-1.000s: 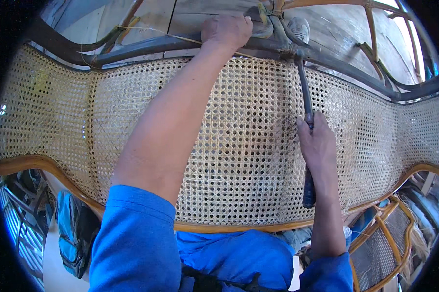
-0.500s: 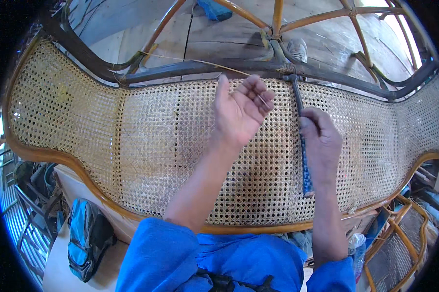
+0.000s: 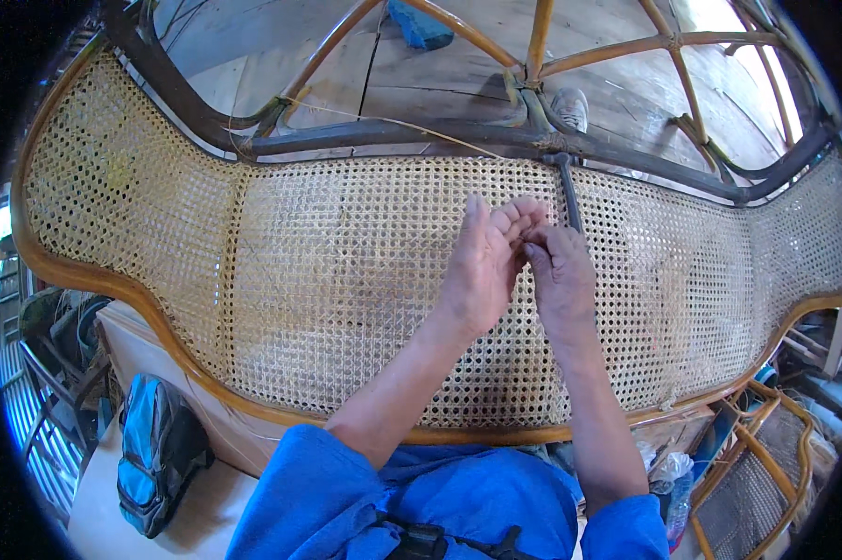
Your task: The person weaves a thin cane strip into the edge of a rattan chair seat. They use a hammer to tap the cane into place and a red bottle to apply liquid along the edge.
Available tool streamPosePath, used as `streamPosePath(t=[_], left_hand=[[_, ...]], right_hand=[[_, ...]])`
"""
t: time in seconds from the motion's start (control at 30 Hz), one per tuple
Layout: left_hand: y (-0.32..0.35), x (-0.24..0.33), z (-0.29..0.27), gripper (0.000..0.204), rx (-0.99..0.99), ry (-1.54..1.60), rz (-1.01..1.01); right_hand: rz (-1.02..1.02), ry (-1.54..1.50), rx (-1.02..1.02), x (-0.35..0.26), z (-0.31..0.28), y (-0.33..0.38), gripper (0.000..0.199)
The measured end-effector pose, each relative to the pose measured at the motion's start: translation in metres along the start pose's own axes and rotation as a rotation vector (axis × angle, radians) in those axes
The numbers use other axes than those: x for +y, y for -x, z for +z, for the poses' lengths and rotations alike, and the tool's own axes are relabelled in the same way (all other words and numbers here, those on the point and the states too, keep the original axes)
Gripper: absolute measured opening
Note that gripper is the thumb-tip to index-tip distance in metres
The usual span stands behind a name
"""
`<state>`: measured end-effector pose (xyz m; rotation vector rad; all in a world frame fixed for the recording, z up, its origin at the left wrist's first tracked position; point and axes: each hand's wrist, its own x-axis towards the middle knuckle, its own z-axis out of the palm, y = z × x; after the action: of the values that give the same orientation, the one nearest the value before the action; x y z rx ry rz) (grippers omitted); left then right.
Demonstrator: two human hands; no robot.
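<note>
Over the woven cane panel (image 3: 346, 280), my left hand (image 3: 486, 261) is turned palm up with its thumb raised and its fingers curled in. My right hand (image 3: 566, 280) meets it, thumb and forefinger pinched at the left fingertips. Whatever lies between the fingers is too small to make out. A hammer (image 3: 570, 196) rests on the panel with its head by the dark frame rail (image 3: 393, 133); my right hand and forearm hide its handle. A thin cane strand (image 3: 393, 119) runs loose across the rail.
Curved rattan poles (image 3: 472, 33) rise beyond the rail, above a wooden floor with a blue object (image 3: 421, 26) and a shoe (image 3: 570, 107). A blue and black backpack (image 3: 150, 457) stands at lower left. Another rattan piece (image 3: 757, 467) and a plastic bottle (image 3: 680, 499) are at lower right.
My right hand has let go of the hammer, leaving it on the panel, and moved left to my left hand. My left hand has shifted right and nearer to me.
</note>
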<state>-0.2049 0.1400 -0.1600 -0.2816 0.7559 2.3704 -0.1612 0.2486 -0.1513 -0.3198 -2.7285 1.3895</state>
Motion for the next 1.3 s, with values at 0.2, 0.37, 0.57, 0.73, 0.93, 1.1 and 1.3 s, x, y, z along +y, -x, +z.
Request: streamPosePath(t=[0.2, 0.37, 0.57, 0.73, 0.93, 1.1, 1.3], left_hand=[[0.005, -0.006, -0.007, 0.08, 0.002, -0.166, 0.008], [0.005, -0.011, -0.011, 0.067, 0.063, -0.272, 0.029], [0.006, -0.008, -0.019, 0.026, 0.146, -0.777, -0.061], [0.009, 0.002, -0.008, 0.016, 0.181, -0.865, -0.057], [0.007, 0.0, -0.013, 0.016, 0.092, -0.547, 0.005], [0.005, -0.004, -0.021, 0.018, 0.155, -1.103, 0.245], [-0.02, 0.025, -0.024, 0.02, 0.344, -1.213, 0.069]], right_hand=[[-0.019, 0.032, -0.023, 0.013, 0.007, 0.003, 0.02], [0.103, -0.199, 0.048, 0.024, 0.01, 0.004, 0.022], [0.548, -0.958, 0.043, 0.01, -0.012, -0.012, 0.008], [0.602, -1.049, 0.035, 0.007, -0.01, -0.013, 0.008], [0.676, -1.152, -0.01, 0.006, -0.008, -0.013, 0.008], [0.589, -1.045, -0.094, 0.011, -0.007, -0.01, 0.007], [0.566, -0.74, -0.12, 0.018, -0.006, -0.049, 0.009]])
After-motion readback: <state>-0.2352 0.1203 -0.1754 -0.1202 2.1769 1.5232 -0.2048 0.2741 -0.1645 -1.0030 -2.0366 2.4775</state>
